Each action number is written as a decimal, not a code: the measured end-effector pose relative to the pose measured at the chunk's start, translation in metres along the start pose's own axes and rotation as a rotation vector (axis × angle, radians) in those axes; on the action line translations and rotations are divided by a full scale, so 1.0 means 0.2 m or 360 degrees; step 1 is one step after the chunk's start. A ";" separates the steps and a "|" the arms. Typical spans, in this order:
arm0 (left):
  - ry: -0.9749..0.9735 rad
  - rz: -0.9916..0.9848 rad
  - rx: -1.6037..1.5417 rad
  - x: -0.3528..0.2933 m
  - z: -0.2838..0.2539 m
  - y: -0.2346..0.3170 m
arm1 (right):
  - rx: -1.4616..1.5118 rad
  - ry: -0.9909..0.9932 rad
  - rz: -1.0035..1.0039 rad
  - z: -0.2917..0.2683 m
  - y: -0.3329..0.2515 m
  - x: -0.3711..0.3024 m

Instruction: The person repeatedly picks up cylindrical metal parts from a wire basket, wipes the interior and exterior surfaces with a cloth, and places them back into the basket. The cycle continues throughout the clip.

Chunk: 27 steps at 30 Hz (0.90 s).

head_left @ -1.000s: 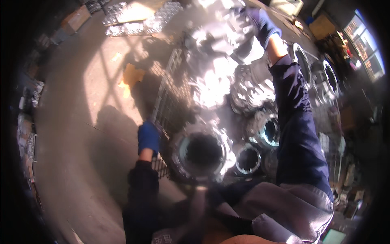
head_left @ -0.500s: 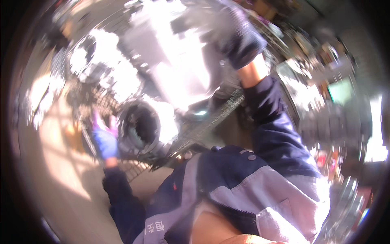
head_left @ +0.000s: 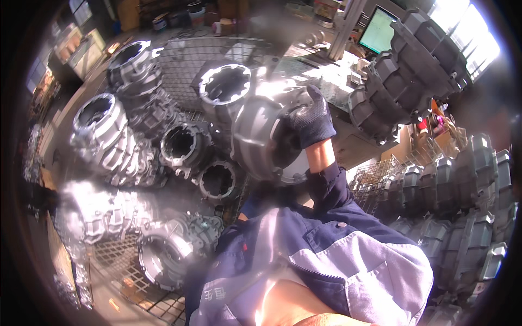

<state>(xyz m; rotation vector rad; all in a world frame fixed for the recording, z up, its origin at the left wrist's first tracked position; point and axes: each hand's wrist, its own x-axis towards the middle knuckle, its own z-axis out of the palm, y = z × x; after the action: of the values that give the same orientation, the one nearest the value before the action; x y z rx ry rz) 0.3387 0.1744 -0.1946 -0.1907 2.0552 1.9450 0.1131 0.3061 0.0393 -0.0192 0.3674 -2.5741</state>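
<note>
A large grey cast-metal gearbox housing (head_left: 255,130) is tilted in front of my chest, its open end facing right. My right hand (head_left: 312,117), in a dark knit glove, grips the rim of that opening from the right. My left hand (head_left: 251,207) barely shows as a bit of blue glove low beside my jacket, below the housing. Its fingers are hidden, so I cannot tell what it touches. Just behind the held housing, another housing with a round toothed rim (head_left: 225,84) stands upright.
Several more housings (head_left: 103,122) crowd a wire-mesh cage (head_left: 128,266) on the left. Dark housings (head_left: 408,76) are stacked at the right, with rows of them (head_left: 451,185) lower down. A lit monitor (head_left: 379,30) stands behind a sunlit workbench (head_left: 326,73).
My view has swung round toward the right, bringing the stacked housings in. The large housing now sits nearer my chest. My left hand has gone from beside a housing to mostly hidden.
</note>
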 end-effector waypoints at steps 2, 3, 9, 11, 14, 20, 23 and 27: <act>-0.0103 -0.0032 -0.0140 0.25 0.05 0.08 | -0.0190 0.0125 -0.0141 -0.15 -0.25 0.13; -0.0126 -0.0039 -0.0181 0.38 0.06 0.13 | -0.0257 0.0121 -0.0203 -0.23 -0.37 0.17; -0.0106 0.0169 -0.0030 1.12 0.12 0.39 | -0.2081 0.0170 -0.1339 -0.68 -0.84 0.72; 0.0018 0.0494 0.0484 1.32 0.09 0.44 | -0.2146 0.0049 -0.1385 -0.81 -0.96 0.96; 0.0275 0.0918 0.1275 1.57 0.04 0.50 | -0.1711 -0.0010 -0.1097 -0.98 -1.16 1.25; 0.0387 0.0186 -0.0595 1.88 -0.06 0.52 | -0.0783 0.0082 -0.0539 -1.05 -1.37 1.64; 0.0418 0.0009 -0.1335 2.06 -0.12 0.54 | 0.0402 0.0339 -0.0291 -1.02 -1.43 1.78; 0.0330 -0.0042 -0.1732 2.27 -0.20 0.56 | 0.0580 0.0461 -0.0335 -1.02 -1.46 1.97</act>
<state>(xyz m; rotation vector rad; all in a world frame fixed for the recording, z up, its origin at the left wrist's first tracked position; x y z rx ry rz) -0.1292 0.1932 -0.2266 -0.6490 0.8399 2.8867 -0.3895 0.3959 -0.1038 0.4727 -0.0079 -2.8191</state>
